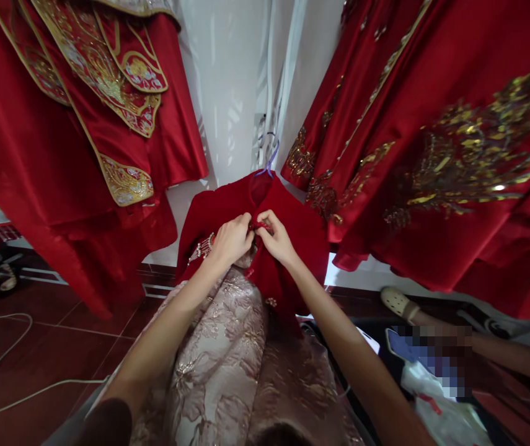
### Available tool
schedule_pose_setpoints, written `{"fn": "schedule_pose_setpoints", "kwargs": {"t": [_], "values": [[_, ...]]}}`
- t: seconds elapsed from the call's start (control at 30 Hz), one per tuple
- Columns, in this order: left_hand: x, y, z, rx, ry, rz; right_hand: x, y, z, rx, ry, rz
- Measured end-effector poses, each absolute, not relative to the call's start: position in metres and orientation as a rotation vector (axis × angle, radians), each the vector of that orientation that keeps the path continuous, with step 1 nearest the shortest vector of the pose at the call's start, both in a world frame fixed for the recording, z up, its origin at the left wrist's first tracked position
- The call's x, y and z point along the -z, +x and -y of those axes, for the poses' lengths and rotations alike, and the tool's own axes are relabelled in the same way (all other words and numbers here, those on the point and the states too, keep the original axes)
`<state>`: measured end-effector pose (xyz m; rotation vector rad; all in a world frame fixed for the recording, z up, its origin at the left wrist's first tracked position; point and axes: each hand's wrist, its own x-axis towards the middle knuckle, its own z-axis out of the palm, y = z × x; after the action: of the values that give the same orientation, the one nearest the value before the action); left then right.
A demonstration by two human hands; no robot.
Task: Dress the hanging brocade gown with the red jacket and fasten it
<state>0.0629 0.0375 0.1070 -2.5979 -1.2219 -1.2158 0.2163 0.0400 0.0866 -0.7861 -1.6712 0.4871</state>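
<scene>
A red jacket (pixel 304 223) hangs from a purple hanger (pixel 271 160) straight in front of me. My left hand (pixel 234 238) is closed in a pinch on one side of its front opening, just below the collar. Close beside it, my right hand (pixel 276 238) pinches the other side, with small red fastening parts between the fingertips. The fingers hide the exact grip. Beaded tassels (pixel 205 246) show on the jacket near my left hand. Below it, a shiny pale-pink floral garment (pixel 220 347) spreads under my forearms.
Red embroidered gowns hang at left (pixel 120 124) and right (pixel 455 186) against a white wall (pixel 225 80). A pale cable (pixel 4 359) crosses the tiled floor. At right are another person's shoe (pixel 397 302), a phone (pixel 397 344) and a plastic bag (pixel 450 418). Dark shoes (pixel 7 279) stand far left.
</scene>
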Motion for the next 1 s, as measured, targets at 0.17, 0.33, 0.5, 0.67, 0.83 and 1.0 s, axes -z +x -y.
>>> {"fn": "schedule_pose_setpoints", "kwargs": {"t": [0.17,0.33,0.5,0.67,0.83,1.0], "values": [[-0.077,0.068,-0.043,1.834,-2.699,1.207,-0.079,0.215,-0.036,-0.669,-0.709,1.631],[-0.055,0.064,-0.047,2.513,-2.516,1.325,-0.068,0.220,-0.031,-0.678,-0.734,1.639],[-0.056,0.062,-0.046,2.255,-2.617,1.284,-0.065,0.219,-0.033,-0.620,-0.750,1.604],[-0.070,0.054,-0.038,1.686,-2.707,1.172,-0.063,0.219,-0.034,-0.562,-0.760,1.579],[-0.086,0.048,-0.029,1.366,-2.683,1.139,-0.062,0.219,-0.031,-0.494,-0.807,1.549],[-0.093,0.048,-0.032,1.212,-2.671,1.123,-0.060,0.216,-0.028,-0.514,-0.821,1.481]]}}
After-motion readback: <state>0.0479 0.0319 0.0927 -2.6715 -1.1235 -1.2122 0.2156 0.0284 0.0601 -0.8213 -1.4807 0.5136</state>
